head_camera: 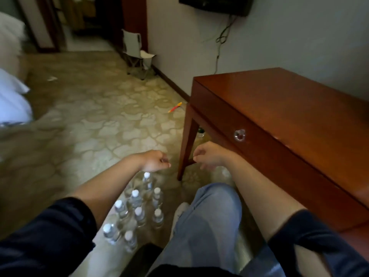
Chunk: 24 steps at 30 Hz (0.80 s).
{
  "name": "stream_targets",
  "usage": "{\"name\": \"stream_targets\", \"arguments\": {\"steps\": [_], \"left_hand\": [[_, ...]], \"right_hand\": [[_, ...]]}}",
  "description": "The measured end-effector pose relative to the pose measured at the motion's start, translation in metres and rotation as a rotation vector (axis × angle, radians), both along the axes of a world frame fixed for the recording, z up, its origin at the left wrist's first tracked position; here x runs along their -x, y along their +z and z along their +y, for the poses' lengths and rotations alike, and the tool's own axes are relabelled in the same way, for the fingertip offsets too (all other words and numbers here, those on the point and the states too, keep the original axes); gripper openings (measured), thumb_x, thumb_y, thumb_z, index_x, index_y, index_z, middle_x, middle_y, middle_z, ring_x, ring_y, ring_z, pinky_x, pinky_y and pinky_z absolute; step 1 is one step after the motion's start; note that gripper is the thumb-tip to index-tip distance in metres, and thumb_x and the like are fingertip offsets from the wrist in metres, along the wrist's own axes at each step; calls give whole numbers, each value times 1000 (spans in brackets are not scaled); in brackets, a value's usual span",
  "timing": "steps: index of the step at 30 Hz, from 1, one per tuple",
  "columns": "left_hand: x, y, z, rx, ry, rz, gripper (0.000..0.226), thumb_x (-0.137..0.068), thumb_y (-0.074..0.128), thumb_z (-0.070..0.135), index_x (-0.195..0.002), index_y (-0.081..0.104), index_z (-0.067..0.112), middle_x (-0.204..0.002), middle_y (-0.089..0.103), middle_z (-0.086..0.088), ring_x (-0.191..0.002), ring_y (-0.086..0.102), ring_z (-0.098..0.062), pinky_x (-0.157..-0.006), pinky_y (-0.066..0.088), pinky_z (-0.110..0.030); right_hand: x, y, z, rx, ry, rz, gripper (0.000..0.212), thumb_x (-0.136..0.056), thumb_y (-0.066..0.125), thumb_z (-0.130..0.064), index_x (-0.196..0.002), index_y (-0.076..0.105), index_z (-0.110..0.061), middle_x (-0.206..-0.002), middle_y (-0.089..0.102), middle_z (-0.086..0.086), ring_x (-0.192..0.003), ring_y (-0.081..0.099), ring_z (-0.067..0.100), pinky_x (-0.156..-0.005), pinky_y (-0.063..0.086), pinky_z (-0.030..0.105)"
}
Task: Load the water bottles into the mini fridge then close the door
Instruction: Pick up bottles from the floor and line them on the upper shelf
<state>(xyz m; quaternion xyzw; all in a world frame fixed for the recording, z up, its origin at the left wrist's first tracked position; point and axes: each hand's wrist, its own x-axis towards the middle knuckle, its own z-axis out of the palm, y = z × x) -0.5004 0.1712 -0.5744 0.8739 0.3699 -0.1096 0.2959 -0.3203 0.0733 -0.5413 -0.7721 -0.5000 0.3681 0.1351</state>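
Grip: the left hand (154, 160) and the right hand (207, 156) both hang in the air in front of the person. The fingers are loosely curled and hold nothing, and neither hand touches a bottle.

Surroundings, largest first:
- The patterned carpet (99, 120) covers the floor.
- A wooden desk (289, 120) stands against the wall on the person's right. Its drawer is closed.
- White bedding (12, 100) lies at the left edge.
- A folding chair (137, 54) stands farther off by the wall.

Task items: the water bottles (137, 213) stand upright on the carpet in a close cluster, below the left forearm and just beside the person's knee. Eight white caps can be counted. The nearest cap sits directly under the left hand, apart from it.

No mini fridge can be identified. A dark shape at the bottom edge is too cut off to name.

Small items: a round drawer knob (239, 134) on the desk and an orange pencil (175, 107) on the carpet.

Assessment: loading appears not to have started, since the whole cluster stands untouched. The next move calls for lowering a hand onto a bottle at the edge of the cluster, gripping it below the cap, and lifting it straight up so its neighbours stay standing. The fridge must then be located.
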Motion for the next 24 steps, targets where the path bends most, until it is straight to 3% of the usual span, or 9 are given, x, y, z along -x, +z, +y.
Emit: {"name": "stream_targets", "arguments": {"steps": [4,7,10,14,17,19,24], "left_hand": [[33,-52,12,89,127,7,33,-95,50,29,-117,61,7,-120,63,-12,-110,58,-24,-81,38,-22],[56,-94,19,152,247,38,35,-96,49,27,-116,62,2,-122,62,-15,-111,57,-25,-84,38,-26],[78,-136,23,248,399,24,33,-95,49,27,-113,62,1,-118,62,-15,-103,57,-22,-83,37,-24],[96,-180,19,340,564,0,29,-96,47,23,-112,60,3,-105,58,-3,-95,51,-14,-82,33,-22],[108,-218,14,385,642,58,28,-96,49,22,-115,58,3,-118,60,-11,-107,55,-22,-83,34,-22],[113,-241,10,413,676,122,31,-96,49,21,-120,56,3,-125,58,-14,-115,54,-24,-87,37,-24],[116,-292,3,452,740,243,37,-95,51,28,-124,50,6,-130,55,-11,-119,52,-24,-98,39,-30]], "right_hand": [[24,-59,34,82,67,30,26,-94,55,-17,-111,63,0,-98,63,14,-79,63,22,-60,49,29],[43,-102,53,181,75,83,27,-93,55,-18,-112,62,1,-105,66,22,-84,67,30,-53,46,27],[59,-138,71,239,121,130,28,-94,52,-16,-114,61,2,-113,65,23,-87,65,28,-57,45,24],[79,-183,88,274,155,177,26,-92,53,-15,-114,63,-3,-104,61,13,-93,59,24,-71,48,29],[90,-214,95,336,171,210,25,-93,50,-10,-111,62,3,-98,60,17,-87,55,23,-74,45,32],[96,-231,101,382,200,229,26,-94,48,-11,-111,58,4,-104,61,22,-84,53,24,-72,44,33],[107,-268,130,409,160,265,25,-90,54,-14,-110,62,-2,-93,57,9,-90,59,25,-85,50,35]]}}
